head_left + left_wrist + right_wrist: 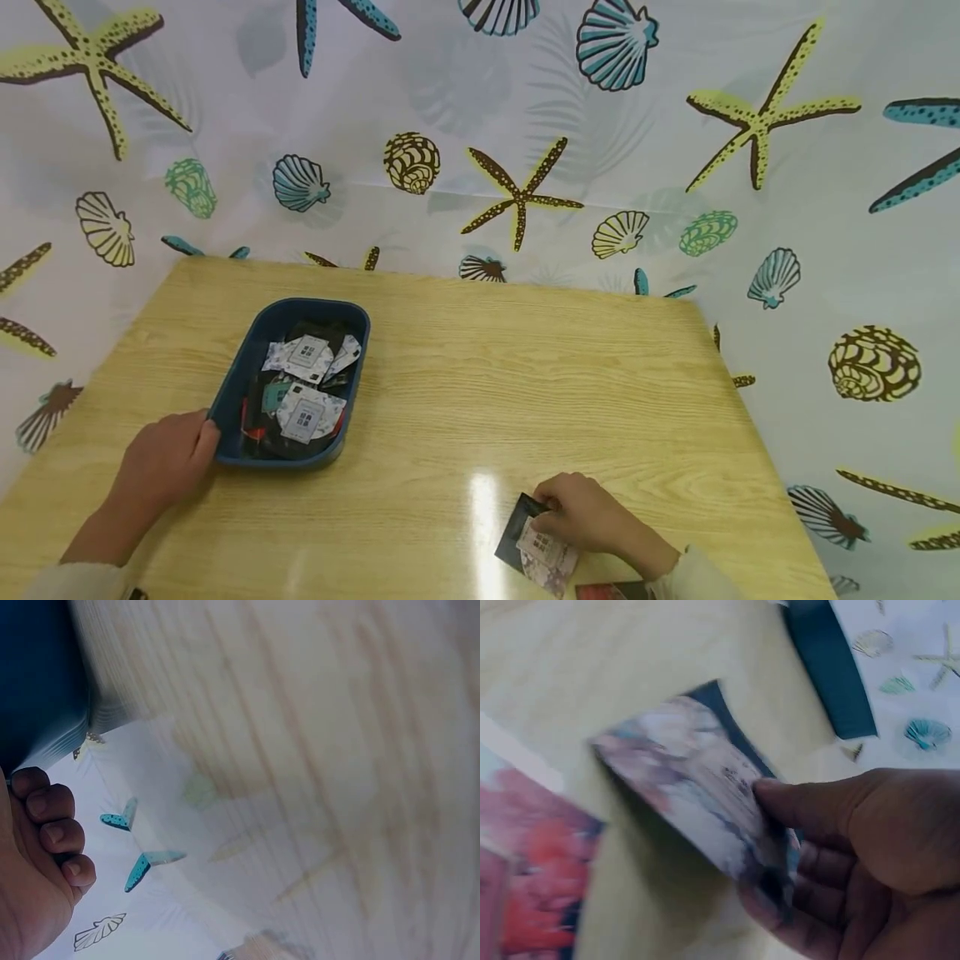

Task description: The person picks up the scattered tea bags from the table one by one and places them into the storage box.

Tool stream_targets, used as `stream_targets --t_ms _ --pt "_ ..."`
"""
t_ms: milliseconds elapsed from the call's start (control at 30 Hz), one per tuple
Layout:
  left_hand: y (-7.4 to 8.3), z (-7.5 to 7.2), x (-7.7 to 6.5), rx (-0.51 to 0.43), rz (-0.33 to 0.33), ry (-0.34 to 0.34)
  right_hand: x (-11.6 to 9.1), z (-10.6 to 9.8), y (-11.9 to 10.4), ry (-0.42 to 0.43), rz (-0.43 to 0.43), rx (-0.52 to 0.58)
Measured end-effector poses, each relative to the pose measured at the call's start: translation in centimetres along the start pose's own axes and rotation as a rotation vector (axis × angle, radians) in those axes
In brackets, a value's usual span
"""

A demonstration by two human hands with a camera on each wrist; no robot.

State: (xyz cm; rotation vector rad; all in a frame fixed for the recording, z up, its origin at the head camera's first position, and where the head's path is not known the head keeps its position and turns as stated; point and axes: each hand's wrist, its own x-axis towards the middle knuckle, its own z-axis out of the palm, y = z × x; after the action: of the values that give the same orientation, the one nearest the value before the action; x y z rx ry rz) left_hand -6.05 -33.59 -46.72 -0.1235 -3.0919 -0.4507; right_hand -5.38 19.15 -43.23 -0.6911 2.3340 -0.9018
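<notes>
My left hand (168, 454) grips the near left edge of a dark blue plastic bin (347, 433), thumb at the rim. In the left wrist view its fingers (56, 832) curl beside the bin wall (37, 682). Inside the bin lie several white floral cards (303, 414) among black pieces. Over at the front right, my right hand (588, 512) pinches a floral-printed card (551, 560) with a pale label, thumb on its face. A dark square piece (512, 533) shows behind that card; whether the two are joined I cannot tell. The card is tilted off the table in the right wrist view.
A red floral card (544, 862) lies on the wooden table (525, 375) near the right forearm, partly cut off by the head view's lower edge. A white cloth (442, 92) printed with shells and starfish hangs behind the table and along its sides.
</notes>
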Motion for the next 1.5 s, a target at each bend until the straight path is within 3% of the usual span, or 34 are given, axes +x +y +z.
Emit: stream_targets --t_ms 133,267,367,533,867,1067,1500 --pt "0.1 -0.1 0.1 -0.003 0.005 0.007 0.4 -1.1 0.3 -0.031 0.01 0.247" --pt "0.0 0.0 0.3 0.0 0.01 0.021 0.7 -2.1 0.1 0.019 0.098 0.421" --pt "0.0 -0.1 0.3 0.004 0.011 0.019 1.0 -3.0 -0.2 0.069 0.16 0.529" --pt "0.0 -0.1 0.4 0.004 0.007 0.007 1.4 -3.9 -0.5 0.093 0.182 0.658" --pt "0.0 -0.1 0.4 -0.004 0.011 0.008 2.2 -5.1 -1.0 0.091 0.163 0.756" --pt "0.0 -0.2 0.3 -0.006 0.006 0.011 3.3 -5.9 -1.1 0.145 0.226 0.795" --pt "-0.1 0.0 0.0 -0.013 0.011 0.012 6.4 -6.8 -2.9 0.184 0.249 0.775"
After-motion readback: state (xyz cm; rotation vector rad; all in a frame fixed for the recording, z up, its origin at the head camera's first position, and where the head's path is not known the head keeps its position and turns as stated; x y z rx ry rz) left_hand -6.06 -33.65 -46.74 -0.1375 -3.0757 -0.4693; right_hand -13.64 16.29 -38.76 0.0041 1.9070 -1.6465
